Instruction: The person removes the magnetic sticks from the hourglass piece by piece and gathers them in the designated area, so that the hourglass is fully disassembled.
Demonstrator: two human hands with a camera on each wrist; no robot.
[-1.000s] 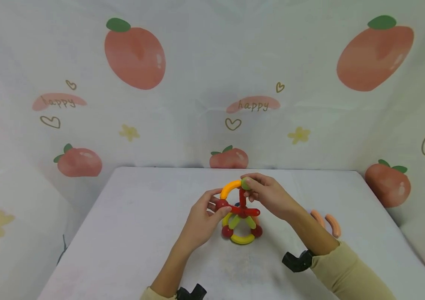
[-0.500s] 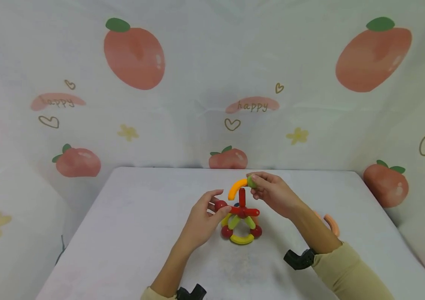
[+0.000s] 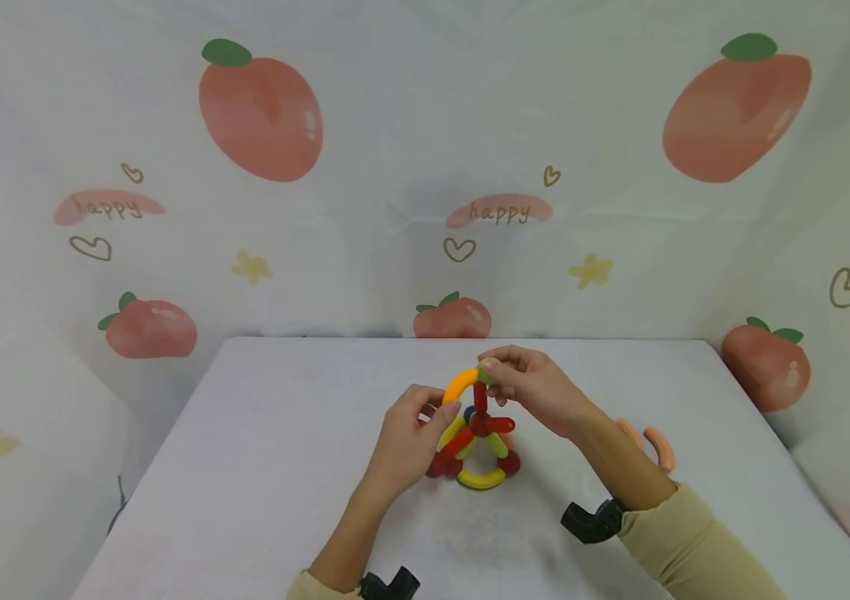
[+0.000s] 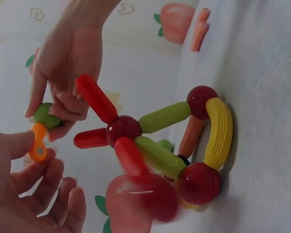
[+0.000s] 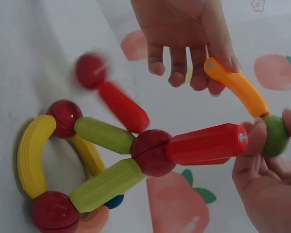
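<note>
**Handling a light, stiff ball and rod above a jointed frame**

Your right hand pinches the green ball between thumb and fingers, while the fingers of your left hand pinch the free end of the curved orange rod joined to it. The pair is in the air above the toy frame on the table, near the tip of the upright red rod. From the left wrist, ball and tip look apart.

Expect both pieces to be light and rigid, probably smooth plastic, so a firm pinch should not crush them. The ball is likelier to roll out of your grip; take it across its widest part, thumb opposite fingers. The rod should sit more surely if you hold it by its sides. The metal-looking dots at the rod ends suggest magnets, so joints may pivot or pop apart rather than bend; keep your fingers off those end faces.

Take care with the slanting red rod and its outer red ball, blurred in both wrist views: that joint seems free to swing. If you steady the frame, hold the central red ball, not an arm.
</note>
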